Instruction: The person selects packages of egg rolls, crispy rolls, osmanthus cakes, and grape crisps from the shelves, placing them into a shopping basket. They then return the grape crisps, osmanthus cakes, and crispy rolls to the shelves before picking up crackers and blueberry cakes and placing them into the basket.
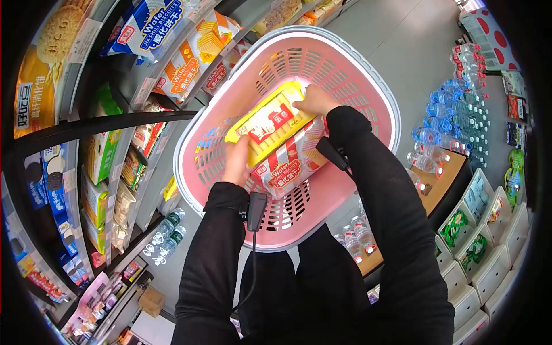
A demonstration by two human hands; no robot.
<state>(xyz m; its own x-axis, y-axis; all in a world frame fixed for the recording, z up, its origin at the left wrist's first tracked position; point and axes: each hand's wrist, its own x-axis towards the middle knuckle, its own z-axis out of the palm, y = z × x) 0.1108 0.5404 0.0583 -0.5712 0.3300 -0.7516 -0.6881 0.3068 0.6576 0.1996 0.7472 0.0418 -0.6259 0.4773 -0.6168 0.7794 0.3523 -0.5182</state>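
A yellow snack package (268, 123) with a red label is held at its two ends, tilted, inside a pink basket (215, 123). My left hand (236, 160) grips its lower left end, and my right hand (317, 100) grips the upper right end. Under it in the basket lies a red and white wafer package (286, 171). The basket has slotted walls and a pale rim. Black sleeves cover both my arms, with a small black device at each wrist.
Shelves (127, 150) with biscuit packages line the left side. Water bottles (460, 115) stand in rows at the right, beside a wooden-topped stand (441, 185) and white bins (482, 261). More bottles (165, 236) stand on the floor at lower left, near a cardboard box (151, 301).
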